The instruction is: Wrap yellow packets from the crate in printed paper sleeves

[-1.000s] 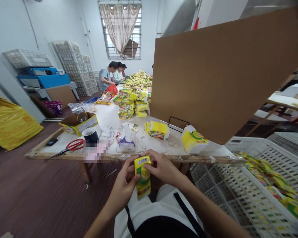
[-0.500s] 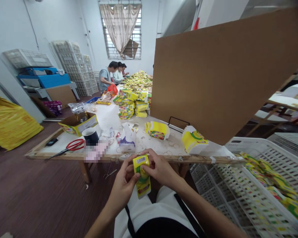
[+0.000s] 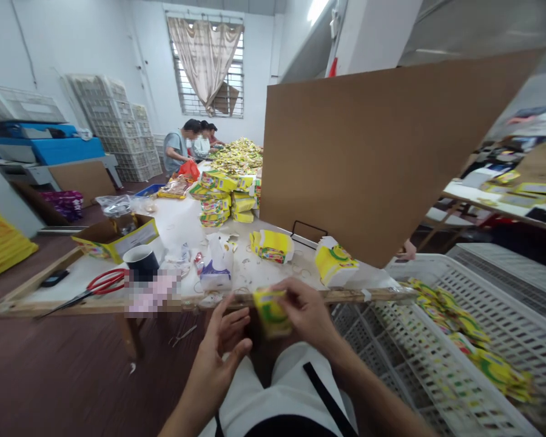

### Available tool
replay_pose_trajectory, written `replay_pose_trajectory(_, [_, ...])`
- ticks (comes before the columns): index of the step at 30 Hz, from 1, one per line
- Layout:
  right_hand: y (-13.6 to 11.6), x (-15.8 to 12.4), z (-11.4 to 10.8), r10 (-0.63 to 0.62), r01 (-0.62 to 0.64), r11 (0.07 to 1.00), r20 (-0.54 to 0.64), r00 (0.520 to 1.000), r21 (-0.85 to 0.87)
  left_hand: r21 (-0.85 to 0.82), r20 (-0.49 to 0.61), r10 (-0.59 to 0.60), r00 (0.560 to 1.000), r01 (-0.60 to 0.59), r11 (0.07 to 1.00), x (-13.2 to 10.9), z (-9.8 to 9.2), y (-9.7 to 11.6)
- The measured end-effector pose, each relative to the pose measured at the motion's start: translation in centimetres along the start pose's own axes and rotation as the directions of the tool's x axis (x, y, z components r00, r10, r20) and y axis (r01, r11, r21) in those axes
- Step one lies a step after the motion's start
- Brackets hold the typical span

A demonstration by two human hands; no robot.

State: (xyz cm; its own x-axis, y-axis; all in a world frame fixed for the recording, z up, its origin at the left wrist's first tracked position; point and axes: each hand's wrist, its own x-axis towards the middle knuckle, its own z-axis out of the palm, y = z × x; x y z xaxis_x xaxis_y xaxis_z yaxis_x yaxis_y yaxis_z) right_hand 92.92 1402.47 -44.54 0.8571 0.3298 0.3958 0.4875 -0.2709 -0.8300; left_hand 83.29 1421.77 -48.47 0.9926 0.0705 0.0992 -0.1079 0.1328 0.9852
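A small yellow and green box (image 3: pixel 272 312), smeared by motion, is gripped in my right hand (image 3: pixel 304 309) just in front of the table edge. To its left, my left hand (image 3: pixel 226 345) is empty, its fingers apart and curved, not touching the box. Beyond my hands on the table lie a bundle of flat yellow cartons (image 3: pixel 273 246) and, farther right, a second carton bundle (image 3: pixel 335 262). A white and purple open box (image 3: pixel 216 267) stands past my left hand.
Left on the table (image 3: pixel 175 218) are red-handled scissors (image 3: pixel 104 284), a dark mug (image 3: pixel 141 262) and an open yellow carton (image 3: pixel 118 240). A large cardboard sheet (image 3: pixel 373 158) rises at the right. Beside my right arm stands a white crate (image 3: pixel 441 346) holding yellow packs. People (image 3: pixel 177 149) sit at the far end.
My left hand has let go of the yellow box and drawn apart from it. The right hand carries the box slightly right. My view has turned to the right.
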Motion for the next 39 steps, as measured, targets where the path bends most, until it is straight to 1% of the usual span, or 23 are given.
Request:
replay_pose_trajectory(1, [0.4, 0.3, -3.1, -0.062, 0.030, 0.974, -0.137, 0.989, -0.225, 0.042, -0.015, 0.005, 1.000, -0.005, 0.999, 0.0, -0.1, -0.1])
replay_pose_trajectory(2, [0.9, 0.6, -6.6, -0.147, 0.003, 0.892, -0.284, 0.948, -0.451, 0.073, -0.030, 0.012, 0.999, -0.010, 0.997, 0.1, -0.3, -0.1])
replay_pose_trajectory(3, [1.6, 0.9, -10.2, -0.222, -0.091, 0.772, -0.402, 0.888, -0.629, 0.093, -0.039, 0.014, 0.999, -0.011, 0.996, 0.2, -0.5, -0.2])
replay_pose_trajectory(4, [2.4, 1.2, -13.6, -0.275, -0.228, 0.646, -0.501, 0.821, -0.728, 0.105, -0.034, 0.006, 0.999, -0.003, 0.995, 0.3, -0.6, -0.3])
replay_pose_trajectory(5, [3.4, 1.4, -16.6, -0.284, -0.365, 0.543, -0.574, 0.768, -0.757, 0.116, -0.030, -0.005, 1.000, 0.009, 0.993, 0.4, -0.7, -0.3])
replay_pose_trajectory(6, [4.5, 1.7, -18.9, -0.231, -0.488, 0.473, -0.637, 0.735, -0.734, 0.128, -0.033, -0.016, 0.999, 0.020, 0.992, 0.5, -0.8, -0.4])
replay_pose_trajectory(7, [5.7, 2.1, -20.4, -0.129, -0.562, 0.434, -0.666, 0.734, -0.704, 0.139, -0.044, -0.026, 0.999, 0.032, 0.990, 0.6, -0.8, -0.5])
replay_pose_trajectory(8, [7.0, 2.5, -21.1, -0.048, -0.585, 0.424, -0.663, 0.747, -0.691, 0.148, -0.060, -0.033, 0.998, 0.042, 0.988, 0.7, -0.8, -0.7])
replay_pose_trajectory(9, [8.4, 3.1, -21.1, 0.028, -0.587, 0.430, -0.639, 0.768, -0.686, 0.156, -0.076, -0.038, 0.996, 0.050, 0.986, 0.7, -0.7, -0.8])
replay_pose_trajectory(10, [9.8, 3.8, -20.6, 0.087, -0.577, 0.443, -0.608, 0.789, -0.686, 0.165, -0.083, -0.042, 0.996, 0.056, 0.985, 0.8, -0.7, -0.9])
replay_pose_trajectory(12, [12.4, 5.3, -18.7, 0.183, -0.579, 0.462, -0.566, 0.804, -0.672, 0.203, -0.064, -0.057, 0.996, 0.069, 0.977, 0.8, -0.9, -1.0])
replay_pose_trajectory(14, [14.4, 6.5, -17.0, 0.271, -0.606, 0.468, -0.549, 0.791, -0.643, 0.253, -0.048, -0.068, 0.997, 0.078, 0.964, 0.9, -1.4, -1.0])
replay_pose_trajectory(16, [15.7, 7.2, -16.2, 0.335, -0.639, 0.467, -0.546, 0.768, -0.611, 0.278, -0.066, -0.069, 0.995, 0.085, 0.957, 0.9, -1.8, -1.0])
replay_pose_trajectory(18, [16.3, 7.3, -16.3, 0.364, -0.664, 0.469, -0.557, 0.746, -0.582, 0.282, -0.081, -0.073, 0.994, 0.093, 0.955, 1.0, -2.1, -1.1])
replay_pose_trajectory(21, [16.5, 7.1, -16.9, 0.363, -0.692, 0.487, -0.597, 0.715, -0.533, 0.304, -0.080, -0.066, 0.995, 0.087, 0.949, 1.1, -2.1, -1.4])
replay_pose_trajectory(24, [16.2, 6.8, -17.2, 0.371, -0.704, 0.533, -0.619, 0.693, -0.469, 0.324, -0.076, -0.053, 0.996, 0.075, 0.943, 1.3, -1.8, -1.5])
replay_pose_trajectory(27, [15.6, 6.4, -17.1, 0.372, -0.690, 0.605, -0.626, 0.686, -0.398, 0.330, -0.061, -0.057, 0.997, 0.074, 0.941, 1.2, -1.7, -1.3])
replay_pose_trajectory(31, [14.1, 5.8, -17.1, 0.335, -0.620, 0.737, -0.650, 0.682, -0.270, 0.335, -0.069, -0.034, 0.997, 0.055, 0.941, 1.1, -1.8, -0.9])
replay_pose_trajectory(33, [12.8, 5.5, -16.3, 0.341, -0.559, 0.811, -0.639, 0.690, -0.171, 0.312, -0.067, -0.036, 0.997, 0.055, 0.949, 1.2, -1.8, -1.0])
replay_pose_trajectory(35, [11.2, 5.0, -14.0, 0.365, -0.472, 0.880, -0.574, 0.733, -0.043, 0.264, -0.072, -0.040, 0.997, 0.058, 0.963, 1.3, -1.7, -1.0])
replay_pose_trajectory(36, [10.2, 4.6, -12.2, 0.376, -0.425, 0.905, -0.520, 0.767, 0.027, 0.234, -0.075, -0.045, 0.996, 0.061, 0.970, 1.2, -1.5, -1.0])
replay_pose_trajectory(38, [7.8, 3.6, -7.6, 0.382, -0.341, 0.924, -0.384, 0.841, 0.173, 0.176, -0.038, -0.060, 0.997, 0.066, 0.982, 1.0, -1.2, -0.7])
replay_pose_trajectory(39, [6.4, 2.9, -4.9, 0.387, -0.315, 0.912, -0.302, 0.871, 0.263, 0.138, -0.009, -0.059, 0.998, 0.060, 0.989, 0.9, -1.1, -0.6])
